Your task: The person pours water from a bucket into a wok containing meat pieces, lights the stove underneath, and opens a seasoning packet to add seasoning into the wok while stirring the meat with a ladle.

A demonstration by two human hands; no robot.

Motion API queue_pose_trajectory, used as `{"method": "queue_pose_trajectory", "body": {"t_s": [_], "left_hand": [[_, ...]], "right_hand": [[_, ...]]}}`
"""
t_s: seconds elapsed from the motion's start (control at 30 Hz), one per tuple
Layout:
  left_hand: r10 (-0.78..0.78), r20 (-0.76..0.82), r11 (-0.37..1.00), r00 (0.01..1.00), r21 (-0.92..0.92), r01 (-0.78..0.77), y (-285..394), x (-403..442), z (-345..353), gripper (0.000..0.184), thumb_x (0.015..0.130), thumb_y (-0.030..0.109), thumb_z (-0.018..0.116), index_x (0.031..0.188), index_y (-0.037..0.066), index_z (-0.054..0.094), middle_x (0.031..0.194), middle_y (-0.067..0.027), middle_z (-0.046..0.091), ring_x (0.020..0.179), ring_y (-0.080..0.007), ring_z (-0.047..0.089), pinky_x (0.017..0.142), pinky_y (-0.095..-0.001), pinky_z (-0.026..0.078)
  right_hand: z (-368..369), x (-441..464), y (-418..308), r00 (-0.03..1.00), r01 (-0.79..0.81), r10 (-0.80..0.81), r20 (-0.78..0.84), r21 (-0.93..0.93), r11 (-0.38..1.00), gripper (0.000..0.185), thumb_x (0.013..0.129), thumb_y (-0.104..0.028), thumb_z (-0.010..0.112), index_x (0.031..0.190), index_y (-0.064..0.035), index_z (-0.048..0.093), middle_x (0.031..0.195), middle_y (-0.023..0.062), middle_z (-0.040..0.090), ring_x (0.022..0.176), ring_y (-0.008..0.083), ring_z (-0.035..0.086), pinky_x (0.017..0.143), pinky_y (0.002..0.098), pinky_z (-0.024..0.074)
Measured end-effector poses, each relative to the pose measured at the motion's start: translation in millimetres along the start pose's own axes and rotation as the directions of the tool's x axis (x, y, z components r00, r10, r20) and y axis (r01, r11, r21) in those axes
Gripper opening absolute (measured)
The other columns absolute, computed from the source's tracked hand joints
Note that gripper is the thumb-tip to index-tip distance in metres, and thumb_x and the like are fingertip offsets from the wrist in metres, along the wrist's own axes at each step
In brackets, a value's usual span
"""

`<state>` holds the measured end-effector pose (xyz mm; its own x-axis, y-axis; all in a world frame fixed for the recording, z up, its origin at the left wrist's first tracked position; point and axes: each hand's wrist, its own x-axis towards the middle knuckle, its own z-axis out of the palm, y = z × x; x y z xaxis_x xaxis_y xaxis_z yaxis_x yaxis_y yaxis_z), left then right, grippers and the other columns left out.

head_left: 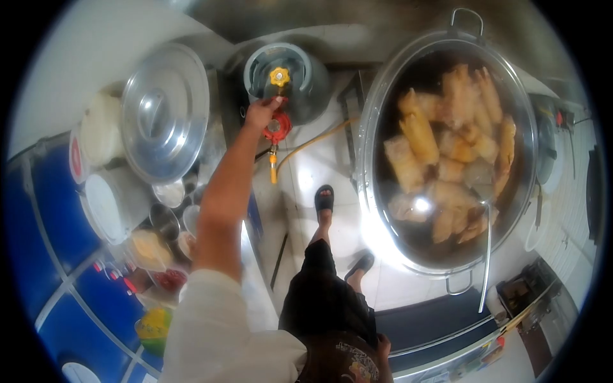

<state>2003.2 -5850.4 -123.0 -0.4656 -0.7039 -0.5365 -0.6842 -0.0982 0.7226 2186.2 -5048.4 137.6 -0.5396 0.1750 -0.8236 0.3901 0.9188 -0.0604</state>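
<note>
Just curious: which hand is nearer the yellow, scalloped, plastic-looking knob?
Left: in the picture, the left hand is just below the knob; the right hand far below, rightward.

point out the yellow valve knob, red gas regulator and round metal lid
Yellow valve knob [279,76], head view: centre
Red gas regulator [276,126], head view: round face
Round metal lid [152,115], head view: centre

A red regulator [277,128] by the gas cylinder [311,102] is held in the left grip [263,115]. Pale pieces [458,148] are partly submerged in a wide pot [368,131].
</note>
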Motion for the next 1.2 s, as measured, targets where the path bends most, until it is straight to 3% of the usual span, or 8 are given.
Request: {"method": "queue_pose_trajectory", "body": {"t_s": [0.2, 0.37, 0.57, 0.8, 0.9, 0.97, 1.07, 1.2], "left_hand": [[0.064, -0.069, 0.987, 0.996, -0.140, -0.073, -57.6, 43.9, 17.1, 0.053, 0.083, 0.050, 0.073, 0.109, 0.004, 0.071, 0.100, -0.0111, 0.073, 0.092, -0.0216, 0.068, 0.084, -0.0356, 0.051], [-0.004, -0.311, 0.915, 0.950, 0.382, 0.129, 35.7, -33.1, 21.2, 0.064, 0.089, 0.060, 0.058, 0.114, 0.002, 0.067, 0.110, -0.0203, 0.069, 0.103, -0.0351, 0.065, 0.088, -0.0440, 0.050], [0.573, -0.503, 0.817, 0.647, 0.414, -0.401, 10.9, -244.7, 58.5, 0.037, 0.097, 0.031, 0.057, 0.115, -0.001, 0.064, 0.111, -0.0223, 0.065, 0.106, -0.0388, 0.060, 0.094, -0.0429, 0.046], [-0.101, -0.016, 0.983, 0.995, 0.153, 0.102, -209.3, -649.3, 128.2, 0.029, 0.096, 0.026, 0.058, 0.109, 0.003, 0.069, 0.106, -0.0165, 0.070, 0.098, -0.0298, 0.066, 0.088, -0.0397, 0.050], [-0.389, -0.024, 0.900, 0.921, 0.205, 0.386, -256.2, -833.1, 174.6, 0.033, 0.096, 0.029, 0.052, 0.107, 0.003, 0.070, 0.107, -0.0165, 0.070, 0.102, -0.0287, 0.065, 0.088, -0.0403, 0.050], [-0.413, -0.057, 0.817, 0.909, 0.417, 0.398, -343.3, -960.1, 213.1, 0.026, 0.093, 0.022, 0.052, 0.110, 0.009, 0.068, 0.100, -0.0130, 0.069, 0.093, -0.0293, 0.065, 0.078, -0.0417, 0.051], [-0.533, 0.118, 0.646, 0.838, 0.696, 0.313, -391.0, -1086.7, 257.1, 0.019, 0.090, 0.022, 0.055, 0.101, 0.011, 0.066, 0.092, -0.0145, 0.064, 0.091, -0.0330, 0.064, 0.072, -0.0459, 0.050], [-0.632, 0.061, 0.741, 0.772, 0.338, 0.580, -360.5, -1136.1, 294.9, 0.028, 0.091, 0.026, 0.056, 0.108, 0.005, 0.065, 0.098, -0.0161, 0.067, 0.094, -0.0316, 0.064, 0.079, -0.0432, 0.050]], "right_hand": [[-5.3, 41.4, 18.9, 0.991, 0.115, -0.100, 0.093, -0.163, 0.980, 0.028, 0.090, -0.029, 0.061, 0.098, -0.0047, 0.072, 0.092, 0.0181, 0.071, 0.090, 0.0339, 0.070, 0.076, 0.0413, 0.0536], [-25.4, 136.7, -0.9, 0.951, 0.271, -0.253, 0.178, -0.088, 0.959, 0.024, 0.090, -0.016, 0.059, 0.108, -0.0036, 0.067, 0.082, 0.0094, 0.068, 0.066, 0.0206, 0.064, 0.061, 0.0347, 0.0537], [-77.6, 228.5, -116.3, 0.965, 0.088, -0.248, 0.084, 0.789, 0.608, 0.029, 0.093, -0.023, 0.059, 0.115, -0.0039, 0.064, 0.093, 0.0096, 0.069, 0.068, 0.0170, 0.062, 0.060, 0.0284, 0.0507], [-65.1, 366.1, -132.2, 0.897, -0.288, -0.289, 0.336, 0.937, 0.196, 0.033, 0.100, -0.032, 0.044, 0.098, -0.0018, 0.059, 0.077, 0.0136, 0.063, 0.067, 0.0241, 0.061, 0.059, 0.0324, 0.0506], [-39.1, 455.0, -99.0, 0.648, 0.453, -0.757, 0.081, 0.758, 0.470, 0.037, 0.101, -0.035, 0.041, 0.100, -0.0023, 0.059, 0.080, 0.0126, 0.063, 0.069, 0.0242, 0.061, 0.060, 0.0332, 0.0505], [-60.5, 402.2, -142.8, 0.800, -0.158, -0.463, 0.382, 0.878, 0.451, 0.039, 0.102, -0.037, 0.038, 0.098, -0.0032, 0.058, 0.084, 0.0108, 0.063, 0.071, 0.0239, 0.061, 0.059, 0.0329, 0.0495], [-64.9, 371.2, -176.4, 0.801, -0.286, -0.425, 0.421, 0.893, 0.347, 0.035, 0.099, -0.037, 0.040, 0.088, -0.0069, 0.055, 0.080, 0.0066, 0.059, 0.065, 0.0186, 0.052, 0.054, 0.0277, 0.0423], [-70.2, 361.3, -192.6, 0.483, -0.527, -0.705, 0.519, 0.815, 0.239, 0.029, 0.097, -0.030, 0.040, 0.081, -0.0097, 0.052, 0.066, 0.0002, 0.045, 0.057, 0.0144, 0.041, 0.047, 0.0261, 0.0317]]}}
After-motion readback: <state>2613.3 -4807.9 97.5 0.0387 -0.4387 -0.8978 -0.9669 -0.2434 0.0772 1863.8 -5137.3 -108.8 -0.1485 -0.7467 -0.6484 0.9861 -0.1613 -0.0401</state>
